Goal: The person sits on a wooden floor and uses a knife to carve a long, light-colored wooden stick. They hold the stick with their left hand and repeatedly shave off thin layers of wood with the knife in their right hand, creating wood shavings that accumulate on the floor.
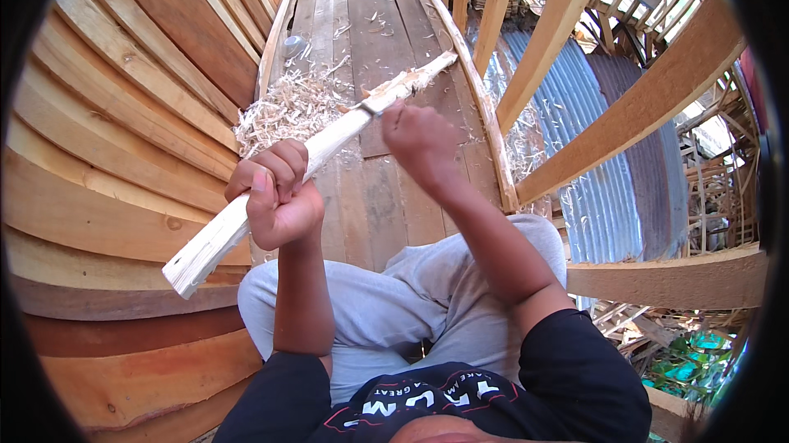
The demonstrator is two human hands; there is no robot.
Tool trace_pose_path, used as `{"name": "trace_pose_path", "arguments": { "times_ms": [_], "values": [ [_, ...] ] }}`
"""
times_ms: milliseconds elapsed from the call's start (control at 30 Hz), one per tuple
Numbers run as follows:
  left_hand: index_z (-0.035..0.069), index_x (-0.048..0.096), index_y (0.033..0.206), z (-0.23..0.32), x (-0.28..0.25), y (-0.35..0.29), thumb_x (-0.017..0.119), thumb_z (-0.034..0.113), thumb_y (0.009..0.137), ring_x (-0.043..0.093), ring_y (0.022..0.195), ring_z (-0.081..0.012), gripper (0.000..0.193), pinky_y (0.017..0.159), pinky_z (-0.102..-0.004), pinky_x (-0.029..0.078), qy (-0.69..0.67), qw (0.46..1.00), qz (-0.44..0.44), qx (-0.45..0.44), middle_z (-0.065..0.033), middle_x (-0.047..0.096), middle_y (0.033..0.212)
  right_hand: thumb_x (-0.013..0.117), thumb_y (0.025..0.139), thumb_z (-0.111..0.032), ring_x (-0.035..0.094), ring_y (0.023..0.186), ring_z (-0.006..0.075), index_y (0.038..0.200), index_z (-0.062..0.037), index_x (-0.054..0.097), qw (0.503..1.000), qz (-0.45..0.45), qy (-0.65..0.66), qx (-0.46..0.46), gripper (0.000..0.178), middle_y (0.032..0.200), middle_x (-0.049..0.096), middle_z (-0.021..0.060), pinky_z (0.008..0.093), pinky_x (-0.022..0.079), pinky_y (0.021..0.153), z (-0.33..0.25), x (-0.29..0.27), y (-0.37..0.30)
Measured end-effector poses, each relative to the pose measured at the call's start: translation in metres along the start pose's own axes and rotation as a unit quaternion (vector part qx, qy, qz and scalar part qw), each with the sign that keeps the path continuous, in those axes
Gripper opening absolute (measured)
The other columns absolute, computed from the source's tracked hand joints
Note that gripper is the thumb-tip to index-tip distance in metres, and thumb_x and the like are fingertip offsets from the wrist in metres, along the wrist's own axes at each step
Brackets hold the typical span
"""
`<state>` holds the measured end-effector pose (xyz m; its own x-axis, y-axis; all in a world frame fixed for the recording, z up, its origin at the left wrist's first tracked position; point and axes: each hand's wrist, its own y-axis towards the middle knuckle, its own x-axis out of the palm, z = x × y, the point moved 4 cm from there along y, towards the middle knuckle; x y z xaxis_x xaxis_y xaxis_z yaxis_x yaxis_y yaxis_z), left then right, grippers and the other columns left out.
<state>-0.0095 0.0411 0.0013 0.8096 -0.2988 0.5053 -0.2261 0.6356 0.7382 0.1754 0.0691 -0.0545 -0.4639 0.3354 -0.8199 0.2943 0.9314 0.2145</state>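
A long pale piece of wood [337, 137] slants across in front of me, its squared near end low at left and its rough, splintered far end up at right. My left hand [281, 196] is wrapped round it below the middle, thumb up. Further along, my right hand [419, 140] is closed in a fist just right of the wood. From that fist a short dark knife blade [369, 109] lies across the wood, touching it; the handle is hidden inside my fingers. Curled slivers stand up from the wood beyond the blade.
A heap of pale shavings [292, 106] lies on the plank floor [374, 205], near a small round object [293, 46]. A plank wall [131, 131] rises at left. At right, wooden railing posts [546, 40] stand before corrugated metal sheets [588, 155]. My legs [370, 291] are folded below.
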Motion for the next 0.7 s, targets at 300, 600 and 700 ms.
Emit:
{"name": "trace_pose_path", "arguments": {
  "times_ms": [300, 600, 700],
  "values": [
    [0.014, 0.024, 0.06, -0.007, -0.008, 0.001, 0.041, 0.013, 0.082, 0.024, 0.044, -0.0112, 0.028, 0.049, -0.0293, 0.027, 0.016, 0.99, 0.137, -0.027, 0.001, 0.023, 0.047, 0.035, 0.095, -0.03, 0.066, 0.066, 0.0428, 0.066, 0.001, 0.068, 0.998, 0.045, 0.0, 0.032, 0.054, 0.067, 0.065, 0.0251, 0.0526, 0.054, 0.064, 0.026, 0.022, 0.013],
    [0.013, 0.026, 0.061, -0.005, -0.003, -0.002, 0.04, 0.011, 0.083, 0.023, 0.044, -0.0113, 0.026, 0.048, -0.0287, 0.027, 0.004, 0.995, 0.093, -0.024, 0.0002, 0.025, 0.047, 0.033, 0.096, -0.033, 0.067, 0.064, 0.0416, 0.061, -0.0013, 0.067, 0.995, 0.052, -0.022, 0.077, 0.058, 0.064, 0.065, 0.0238, 0.0512, 0.054, 0.061, 0.036, 0.018, 0.021],
    [0.012, 0.027, 0.061, -0.008, -0.003, -0.003, 0.041, 0.01, 0.083, 0.023, 0.044, -0.0113, 0.026, 0.047, -0.0288, 0.026, 0.0, 0.994, 0.107, -0.019, -0.0001, 0.025, 0.047, 0.032, 0.096, -0.032, 0.067, 0.061, 0.0416, 0.059, -0.0017, 0.067, 0.997, 0.039, 0.011, -0.07, 0.059, 0.062, 0.064, 0.0234, 0.0503, 0.055, 0.058, -0.014, 0.009, -0.011]
  ]
}}
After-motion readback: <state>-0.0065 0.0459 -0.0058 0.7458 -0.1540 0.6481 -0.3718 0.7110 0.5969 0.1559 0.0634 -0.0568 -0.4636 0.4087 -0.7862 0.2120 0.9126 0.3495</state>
